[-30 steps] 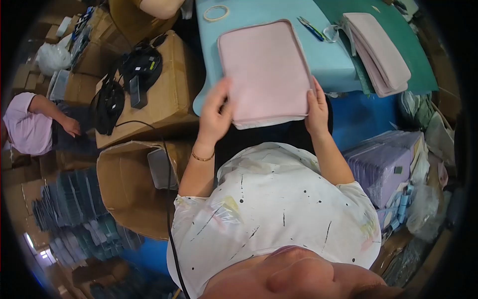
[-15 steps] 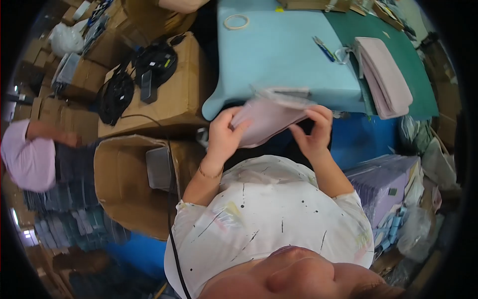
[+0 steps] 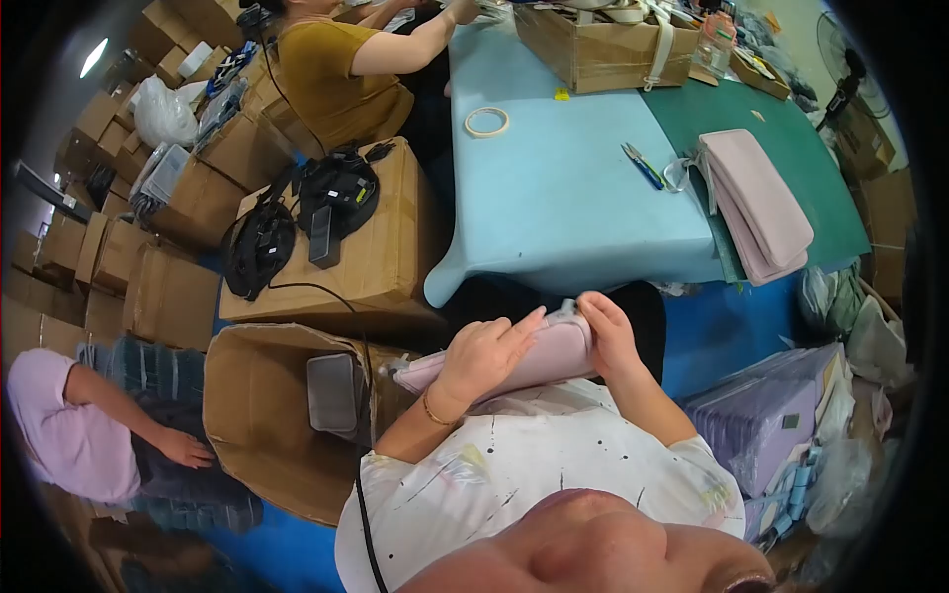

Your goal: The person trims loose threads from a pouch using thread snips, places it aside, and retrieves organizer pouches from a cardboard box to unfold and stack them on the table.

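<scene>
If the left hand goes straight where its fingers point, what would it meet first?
Probably the small pale-grey strip at the edge of the pink flat case, beside the right hand; depth unclear.

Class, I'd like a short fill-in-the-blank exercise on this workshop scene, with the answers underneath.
1. The left hand touches a case coloured ____.
2. The bracelet is worn on the ____ wrist.
3. On the table, the folded stack lies on a ____ mat.

Missing words: pink; left; green.
</scene>
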`<action>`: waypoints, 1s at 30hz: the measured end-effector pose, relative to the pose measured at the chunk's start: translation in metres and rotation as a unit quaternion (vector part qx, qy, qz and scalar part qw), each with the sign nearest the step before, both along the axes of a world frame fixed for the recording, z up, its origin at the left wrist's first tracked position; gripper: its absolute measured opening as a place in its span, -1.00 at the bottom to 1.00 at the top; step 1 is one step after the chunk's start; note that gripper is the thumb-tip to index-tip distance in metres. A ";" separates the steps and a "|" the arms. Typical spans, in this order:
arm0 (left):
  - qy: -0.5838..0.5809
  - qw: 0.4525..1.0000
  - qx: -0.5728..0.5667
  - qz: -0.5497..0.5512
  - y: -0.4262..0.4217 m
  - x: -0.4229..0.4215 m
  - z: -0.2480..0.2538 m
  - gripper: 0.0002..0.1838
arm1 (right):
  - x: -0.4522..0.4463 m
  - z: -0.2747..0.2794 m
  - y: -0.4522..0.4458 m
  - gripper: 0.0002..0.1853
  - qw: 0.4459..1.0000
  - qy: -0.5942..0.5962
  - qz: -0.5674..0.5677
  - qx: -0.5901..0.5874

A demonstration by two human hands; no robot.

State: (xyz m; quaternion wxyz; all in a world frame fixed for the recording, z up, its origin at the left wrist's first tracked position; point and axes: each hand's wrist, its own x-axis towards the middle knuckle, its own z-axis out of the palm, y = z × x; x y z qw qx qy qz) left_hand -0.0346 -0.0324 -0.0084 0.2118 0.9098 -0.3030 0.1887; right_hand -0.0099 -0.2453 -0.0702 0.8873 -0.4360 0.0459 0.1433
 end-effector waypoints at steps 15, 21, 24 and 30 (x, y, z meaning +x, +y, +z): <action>0.005 0.999 -0.026 -0.028 -0.004 0.002 -0.021 -0.66 | 0.017 0.012 -0.036 -0.68 0.777 -0.453 0.092 -0.428; 0.152 0.986 -0.017 -0.068 -0.005 -0.001 -0.013 -0.67 | 0.022 0.083 -0.043 -0.60 0.515 -0.639 0.218 -0.527; 0.211 0.968 0.009 -0.133 -0.002 0.002 -0.009 -0.70 | 0.019 0.096 -0.056 -0.66 0.449 -0.633 0.282 -0.563; 0.160 0.974 -0.104 -0.119 0.017 0.013 0.010 -0.74 | 0.026 0.125 -0.058 -0.69 0.399 -0.720 0.133 -0.552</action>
